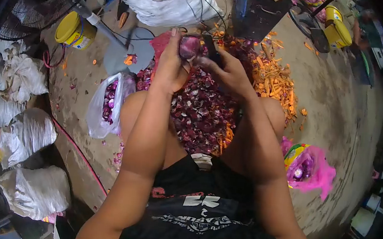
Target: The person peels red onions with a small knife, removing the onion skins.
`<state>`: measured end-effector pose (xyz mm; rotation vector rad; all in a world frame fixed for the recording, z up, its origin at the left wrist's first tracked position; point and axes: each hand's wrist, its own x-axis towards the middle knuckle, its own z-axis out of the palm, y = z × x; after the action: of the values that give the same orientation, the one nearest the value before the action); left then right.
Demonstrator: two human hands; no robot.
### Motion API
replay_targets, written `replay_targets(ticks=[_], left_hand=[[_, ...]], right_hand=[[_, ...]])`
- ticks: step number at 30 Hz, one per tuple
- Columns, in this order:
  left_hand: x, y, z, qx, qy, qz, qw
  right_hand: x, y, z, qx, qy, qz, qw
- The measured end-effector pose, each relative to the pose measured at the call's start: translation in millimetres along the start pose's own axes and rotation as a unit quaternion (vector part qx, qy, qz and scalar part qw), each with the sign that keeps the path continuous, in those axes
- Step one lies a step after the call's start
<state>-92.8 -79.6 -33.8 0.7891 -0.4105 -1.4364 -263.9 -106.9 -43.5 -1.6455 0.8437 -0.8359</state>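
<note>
Purple, a single onion (189, 48) sits pinched between the thumb and fingers of my left hand (170, 68), above one heap of skins (204, 109) between my two knees. Its longer axis seems to run up and down my view, but it is nearly round and I can't tell which end is the root. My right hand (232, 73) curls round one dark tool (212, 49), just beside the onion. Two bags hold more onions: a clear bag (95, 111) to my left, a pink bag (324, 173) to my right.
</note>
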Motion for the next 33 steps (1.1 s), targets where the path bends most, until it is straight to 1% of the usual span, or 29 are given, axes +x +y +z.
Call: replay_targets(ticks=[3,4,7,10,13,16,22,25,28,31,33], left_hand=[[0,-6,12,0.014,0.017,-0.010,1.000],[0,-8,15,0.018,0.022,-0.017,0.999],[3,-14,16,-0.006,-0.004,-0.040,0.999],[8,-22,11,0.007,0.023,-0.026,0.999],[5,-22,8,0.008,-0.023,-0.038,0.999],[-3,-19,15,-0.003,-0.003,-0.038,0.999],[-7,-20,18,0.006,0.028,-0.009,1.000],[-11,-17,19,-0.010,0.045,-0.023,0.999],[-9,-18,11,-0.054,0.002,-0.046,0.997],[-5,-15,2,-0.065,-0.020,-0.061,0.996],[-6,-18,1,-0.066,-0.051,-0.008,0.997]], right_hand=[[-3,-2,4,-0.071,0.038,-0.060,0.995],[-3,-2,4,-0.084,0.046,-0.053,0.994],[-1,-3,4,-0.123,0.067,-0.032,0.990],[-3,-12,6,-0.102,0.073,-0.011,0.992],[-2,-13,6,-0.083,0.075,0.003,0.994],[0,-8,9,-0.109,0.062,0.013,0.992],[-4,-5,18,-0.142,0.054,0.036,0.988],[-3,1,19,-0.126,0.026,0.065,0.990],[-4,2,17,-0.095,0.036,0.046,0.994],[-8,2,16,-0.052,0.081,0.000,0.995],[-8,5,11,-0.111,0.114,-0.034,0.987]])
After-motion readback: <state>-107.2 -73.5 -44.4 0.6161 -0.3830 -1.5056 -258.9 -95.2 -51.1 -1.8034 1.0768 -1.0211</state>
